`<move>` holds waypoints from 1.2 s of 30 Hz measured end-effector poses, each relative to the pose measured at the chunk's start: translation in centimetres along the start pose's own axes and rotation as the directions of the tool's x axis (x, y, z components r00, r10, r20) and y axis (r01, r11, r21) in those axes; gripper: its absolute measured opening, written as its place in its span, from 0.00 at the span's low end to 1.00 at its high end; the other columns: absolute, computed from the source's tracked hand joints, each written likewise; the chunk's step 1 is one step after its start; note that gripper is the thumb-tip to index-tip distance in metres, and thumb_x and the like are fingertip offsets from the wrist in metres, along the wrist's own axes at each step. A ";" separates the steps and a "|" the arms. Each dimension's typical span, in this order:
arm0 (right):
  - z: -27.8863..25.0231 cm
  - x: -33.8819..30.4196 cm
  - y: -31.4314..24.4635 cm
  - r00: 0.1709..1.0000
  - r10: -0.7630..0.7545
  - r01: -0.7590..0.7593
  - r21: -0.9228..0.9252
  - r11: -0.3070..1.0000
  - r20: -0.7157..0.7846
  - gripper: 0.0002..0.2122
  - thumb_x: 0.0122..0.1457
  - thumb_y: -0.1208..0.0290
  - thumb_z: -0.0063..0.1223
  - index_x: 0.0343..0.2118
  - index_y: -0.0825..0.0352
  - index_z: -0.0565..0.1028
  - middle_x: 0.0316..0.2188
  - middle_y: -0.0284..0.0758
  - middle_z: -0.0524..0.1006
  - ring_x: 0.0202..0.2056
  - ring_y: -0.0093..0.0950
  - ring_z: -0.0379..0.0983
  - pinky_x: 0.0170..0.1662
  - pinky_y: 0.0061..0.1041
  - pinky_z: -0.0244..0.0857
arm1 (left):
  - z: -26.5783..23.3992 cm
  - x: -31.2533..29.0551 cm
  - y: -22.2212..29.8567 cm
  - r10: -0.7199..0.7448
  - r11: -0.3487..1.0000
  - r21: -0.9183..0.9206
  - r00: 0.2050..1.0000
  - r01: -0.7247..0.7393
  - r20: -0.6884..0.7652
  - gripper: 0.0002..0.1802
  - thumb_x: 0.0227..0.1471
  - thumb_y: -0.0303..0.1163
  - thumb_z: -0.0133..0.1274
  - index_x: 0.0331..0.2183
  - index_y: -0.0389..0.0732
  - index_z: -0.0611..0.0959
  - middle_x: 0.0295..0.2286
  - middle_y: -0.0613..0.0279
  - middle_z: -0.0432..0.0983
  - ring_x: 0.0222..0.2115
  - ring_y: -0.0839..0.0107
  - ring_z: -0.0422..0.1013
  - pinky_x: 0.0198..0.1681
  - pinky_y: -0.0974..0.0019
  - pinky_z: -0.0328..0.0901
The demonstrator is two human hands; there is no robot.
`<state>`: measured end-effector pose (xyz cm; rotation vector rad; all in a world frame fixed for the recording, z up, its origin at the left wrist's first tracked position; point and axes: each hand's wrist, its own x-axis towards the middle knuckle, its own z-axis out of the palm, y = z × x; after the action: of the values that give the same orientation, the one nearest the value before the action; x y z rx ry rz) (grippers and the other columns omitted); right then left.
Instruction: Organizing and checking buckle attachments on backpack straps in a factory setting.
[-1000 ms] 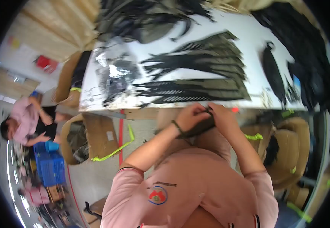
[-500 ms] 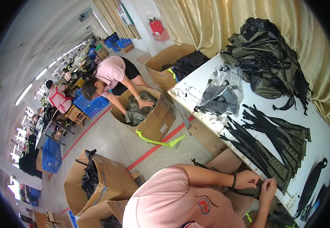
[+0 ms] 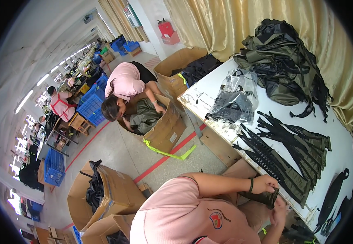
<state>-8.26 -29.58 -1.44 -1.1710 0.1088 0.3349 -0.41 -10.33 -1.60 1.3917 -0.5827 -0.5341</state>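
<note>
My left hand, with a dark band at its wrist, is closed on the edge of a small dark olive fabric piece. Below it, my right hand is against the same piece's lower end, its fingers curled and partly hidden. The fabric hangs between my hands, just off the white table's edge. Several olive-and-black mesh strips lie fanned out on the tabletop beside my hands. Farther along the near edge are a separate black strap-like piece and scissors.
A clear bag of dark items and a heap of olive and black fabric occupy the table's far part. A co-worker bends over a cardboard box of olive cloth. Another box stands at my left, and blue crates farther off.
My hands have moved apart, the right one lower and toward me, and more of the olive fabric shows. The co-worker has leaned deeper into the box.
</note>
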 end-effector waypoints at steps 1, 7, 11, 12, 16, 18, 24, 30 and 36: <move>0.0 -0.8 0.3 0.982 0.099 -0.117 0.110 0.987 0.159 0.14 0.55 0.73 0.52 0.44 0.72 0.72 0.38 0.37 0.76 0.37 0.27 0.73 0.42 0.21 0.66 | -0.1 -0.1 0.3 -0.002 1.000 -0.007 1.000 0.002 0.001 0.07 0.47 0.20 0.52 0.32 0.37 0.79 0.25 0.64 0.72 0.28 0.77 0.68 0.34 0.72 0.64; 4.2 -1.5 -1.5 0.997 -0.046 0.024 0.340 0.940 0.055 0.24 0.56 0.68 0.49 0.54 0.73 0.63 0.46 0.39 0.71 0.42 0.27 0.72 0.41 0.22 0.68 | -0.5 0.2 0.6 0.366 0.845 0.397 0.929 -0.357 0.055 0.09 0.51 0.29 0.46 0.33 0.40 0.80 0.33 0.56 0.74 0.36 0.58 0.70 0.42 0.60 0.64; 2.4 0.6 0.3 0.994 -0.104 0.111 0.181 0.977 -0.044 0.06 0.56 0.77 0.46 0.37 0.66 0.68 0.29 0.31 0.71 0.27 0.23 0.70 0.29 0.22 0.67 | -1.5 -1.0 3.2 -0.045 0.991 0.118 0.996 0.055 -0.080 0.09 0.52 0.22 0.46 0.36 0.38 0.78 0.35 0.58 0.74 0.37 0.69 0.71 0.43 0.69 0.64; 2.2 1.4 0.4 0.932 -0.345 0.290 -0.340 0.895 -0.113 0.06 0.57 0.77 0.45 0.38 0.65 0.68 0.28 0.30 0.70 0.26 0.21 0.67 0.28 0.19 0.64 | -1.9 -0.8 3.9 -0.078 0.997 -0.008 0.996 0.078 -0.036 0.08 0.52 0.23 0.47 0.36 0.37 0.78 0.34 0.58 0.75 0.37 0.71 0.71 0.43 0.69 0.65; 1.8 1.1 -0.5 0.744 -0.667 0.387 -0.788 0.479 -0.040 0.07 0.60 0.79 0.42 0.41 0.66 0.67 0.24 0.28 0.67 0.25 0.18 0.63 0.29 0.17 0.61 | -0.7 0.1 4.3 -0.116 0.945 0.302 0.992 0.128 -0.058 0.09 0.54 0.28 0.50 0.36 0.34 0.79 0.32 0.61 0.77 0.34 0.76 0.70 0.39 0.72 0.65; 1.2 -0.1 -2.7 0.749 -0.604 0.284 -0.694 0.662 -0.270 0.08 0.59 0.79 0.43 0.41 0.66 0.67 0.25 0.29 0.67 0.26 0.18 0.64 0.30 0.17 0.61 | -0.9 0.4 4.1 -0.233 0.942 0.243 0.972 0.231 -0.019 0.10 0.54 0.30 0.51 0.36 0.35 0.79 0.31 0.63 0.77 0.33 0.77 0.70 0.38 0.73 0.65; 3.2 -0.5 -4.6 0.929 -0.361 0.186 -0.734 0.654 -0.086 0.09 0.58 0.74 0.51 0.41 0.66 0.70 0.23 0.25 0.68 0.26 0.15 0.66 0.31 0.15 0.62 | -1.1 0.1 3.0 -0.415 0.909 -0.023 0.910 0.415 0.003 0.13 0.55 0.34 0.52 0.38 0.35 0.81 0.30 0.67 0.78 0.31 0.81 0.69 0.36 0.74 0.65; 1.3 -0.4 -3.8 0.942 -0.278 0.101 -0.629 0.771 -0.190 0.04 0.57 0.74 0.52 0.29 0.68 0.72 0.21 0.26 0.70 0.23 0.14 0.65 0.27 0.15 0.60 | -0.4 0.1 5.8 -0.474 0.873 0.214 0.868 0.439 0.151 0.17 0.50 0.38 0.57 0.38 0.35 0.80 0.31 0.62 0.78 0.31 0.76 0.71 0.36 0.71 0.66; -6.6 -5.0 -3.4 0.920 0.204 -0.388 -0.692 0.608 -0.335 0.06 0.52 0.71 0.55 0.27 0.69 0.72 0.22 0.38 0.75 0.23 0.26 0.69 0.29 0.25 0.63 | -5.7 -4.7 -1.6 -0.508 0.695 0.711 0.772 0.105 0.382 0.13 0.46 0.38 0.59 0.29 0.38 0.78 0.22 0.55 0.74 0.25 0.64 0.71 0.30 0.64 0.64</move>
<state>-11.34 -37.80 0.25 -2.0423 0.4017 0.5769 -0.15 -3.19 -3.96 2.0575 -1.0848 -1.1302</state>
